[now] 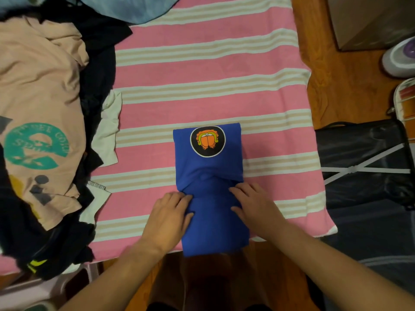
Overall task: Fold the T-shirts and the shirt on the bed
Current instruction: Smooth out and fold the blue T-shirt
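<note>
Blue T-shirt [211,171], folded narrow, round emblem up, near bed [202,70] edge.

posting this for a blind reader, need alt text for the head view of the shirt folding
Both hands, left and right, rest on a narrow folded blue T-shirt with a round orange logo, lying on a pink striped bedspread. A heap of unfolded clothes, a peach T-shirt on top, sits at the left.
</note>
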`<state>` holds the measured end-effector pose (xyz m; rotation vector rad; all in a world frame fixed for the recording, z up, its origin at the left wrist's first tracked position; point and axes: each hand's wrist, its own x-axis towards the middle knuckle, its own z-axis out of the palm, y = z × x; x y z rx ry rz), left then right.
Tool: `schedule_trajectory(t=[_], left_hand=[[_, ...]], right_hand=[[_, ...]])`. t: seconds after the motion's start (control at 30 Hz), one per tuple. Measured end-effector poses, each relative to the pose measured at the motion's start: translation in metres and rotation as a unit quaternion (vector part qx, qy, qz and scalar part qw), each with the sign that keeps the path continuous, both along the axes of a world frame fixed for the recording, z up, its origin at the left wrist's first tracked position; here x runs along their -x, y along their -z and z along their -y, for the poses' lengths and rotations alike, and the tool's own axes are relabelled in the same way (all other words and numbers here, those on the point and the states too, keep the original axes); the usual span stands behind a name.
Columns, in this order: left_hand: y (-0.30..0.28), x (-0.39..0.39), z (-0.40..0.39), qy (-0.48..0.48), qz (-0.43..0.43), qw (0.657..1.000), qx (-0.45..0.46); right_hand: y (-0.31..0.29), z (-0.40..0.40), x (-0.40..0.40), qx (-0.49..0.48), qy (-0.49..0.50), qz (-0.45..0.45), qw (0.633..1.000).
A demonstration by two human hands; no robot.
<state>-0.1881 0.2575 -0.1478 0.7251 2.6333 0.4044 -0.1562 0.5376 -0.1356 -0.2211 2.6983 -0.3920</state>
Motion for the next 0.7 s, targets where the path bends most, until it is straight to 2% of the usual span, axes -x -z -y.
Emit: schedule_trajectory(t=[0.13,0.23,0.3,0.5,0.6,0.7], left_hand=[[0.002,0.004,-0.019,-0.007,-0.049,0.997,0.054],[-0.009,0.018,-0.032,-0.043,-0.095,0.994,0.032],[-0.013,0.029,-0.037,-0.048,-0.111,0.992,0.033],[0.003,0.065,-0.048,0.060,-0.084,0.993,0.052],[0.004,0.071,-0.047,0.021,-0.038,0.999,0.029],[0.008,0.064,-0.035,0.001,-0.029,0.999,-0.021]], right_hand=[[0.010,0.012,0.001,-0.019,0.028,0.017,0.999],[0.001,0.020,0.013,0.013,0.078,-0.038,0.996],[-0.005,0.023,0.025,0.003,0.078,-0.089,0.993],[0.006,0.028,0.069,-0.080,-0.044,-0.099,0.991],[0.006,0.024,0.079,-0.076,-0.052,-0.103,0.990],[0.012,0.016,0.067,-0.037,-0.047,-0.124,0.990]])
